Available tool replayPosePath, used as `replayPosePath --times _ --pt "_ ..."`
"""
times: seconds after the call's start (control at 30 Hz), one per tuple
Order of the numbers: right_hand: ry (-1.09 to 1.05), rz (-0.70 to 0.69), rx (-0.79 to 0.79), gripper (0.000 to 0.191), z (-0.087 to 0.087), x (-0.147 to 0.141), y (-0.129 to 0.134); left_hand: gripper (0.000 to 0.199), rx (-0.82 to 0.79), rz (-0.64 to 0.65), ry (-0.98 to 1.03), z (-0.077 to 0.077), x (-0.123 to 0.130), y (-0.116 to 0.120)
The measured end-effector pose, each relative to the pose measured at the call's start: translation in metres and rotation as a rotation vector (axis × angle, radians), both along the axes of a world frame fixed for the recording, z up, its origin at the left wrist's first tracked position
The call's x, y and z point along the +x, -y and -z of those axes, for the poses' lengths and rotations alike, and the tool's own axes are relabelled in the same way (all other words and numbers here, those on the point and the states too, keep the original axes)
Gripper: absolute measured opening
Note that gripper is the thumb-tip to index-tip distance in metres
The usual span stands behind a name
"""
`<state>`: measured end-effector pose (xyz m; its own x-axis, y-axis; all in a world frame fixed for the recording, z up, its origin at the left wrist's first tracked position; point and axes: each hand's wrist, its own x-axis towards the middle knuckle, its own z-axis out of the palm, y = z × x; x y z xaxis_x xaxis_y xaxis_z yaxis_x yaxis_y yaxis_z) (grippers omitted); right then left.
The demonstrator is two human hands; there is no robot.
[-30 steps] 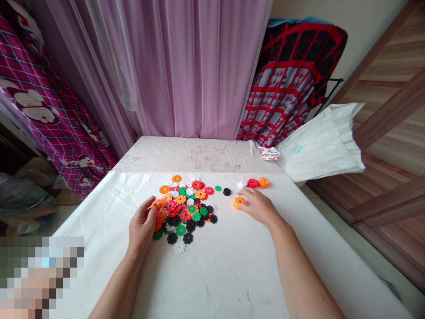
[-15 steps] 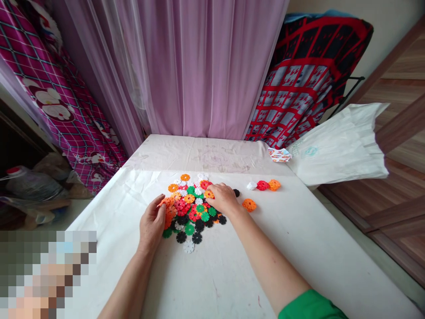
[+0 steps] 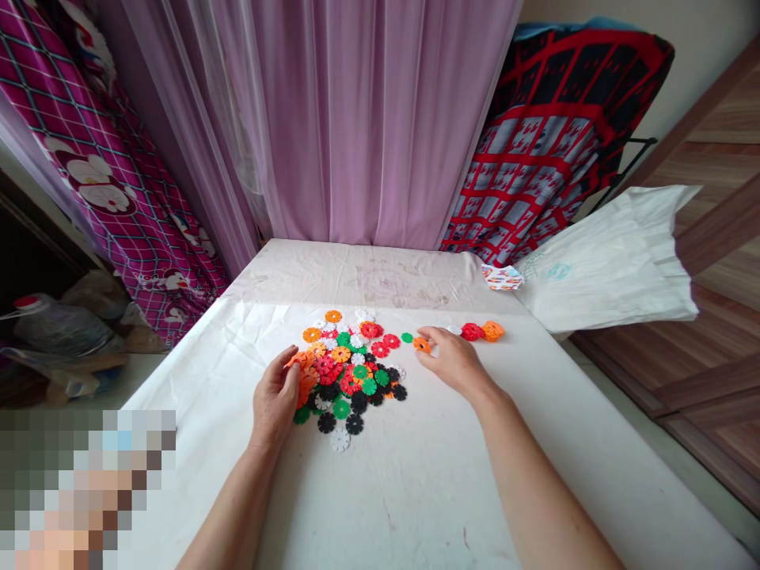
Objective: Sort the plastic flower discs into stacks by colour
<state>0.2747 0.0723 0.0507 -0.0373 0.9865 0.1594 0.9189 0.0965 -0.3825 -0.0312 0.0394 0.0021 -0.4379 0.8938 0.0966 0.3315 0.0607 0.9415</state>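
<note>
A heap of notched plastic snowflake discs (image 3: 357, 402) in red, orange, green, black and white lies flat and overlapping on the table. At its left edge my left hand (image 3: 276, 400) is curled with thumb and fingers closed around orange snowflake discs (image 3: 307, 380). My right hand (image 3: 457, 364) is off the heap to the right, fingertips pinching an orange snowflake disc (image 3: 421, 344). Just left of those fingertips lies a green disc (image 3: 407, 338). Beyond the right hand sit a red cluster (image 3: 473, 332) and an orange cluster (image 3: 492, 331) of discs, with a white one partly hidden by the hand.
A pale cloth covers the table (image 3: 380, 491). A white bag (image 3: 611, 261) hangs over the right far corner, beside a small patterned piece (image 3: 502, 277). Purple curtains (image 3: 380, 119) hang behind the far edge. A large plastic bottle (image 3: 59, 328) stands at the left.
My right hand has moved right, away from the heap, with an orange disc in its fingers. It now covers the place where an orange piece lay. The left hand stays nearly still.
</note>
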Motion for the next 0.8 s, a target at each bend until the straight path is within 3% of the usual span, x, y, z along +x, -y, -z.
replayPosePath --times 0.1,0.2,0.5,0.63,0.8 --pt "-0.053 0.108 -0.011 0.046 0.007 0.044 0.015 0.034 0.015 0.002 -0.010 0.002 0.000 -0.001" --pt "-0.070 0.138 -0.020 0.050 0.015 0.064 0.024 0.033 0.026 0.009 -0.024 0.003 -0.001 -0.002" --pt "-0.017 0.066 0.011 0.047 0.022 0.058 0.021 0.035 0.001 0.013 -0.045 -0.001 -0.002 0.000" --pt "0.009 0.058 -0.013 0.043 0.020 0.057 0.023 0.035 0.016 0.017 -0.050 -0.001 -0.002 0.000" --pt "0.000 0.094 0.070 0.036 0.012 0.051 0.022 0.034 0.020 0.022 -0.030 0.000 -0.001 0.000"
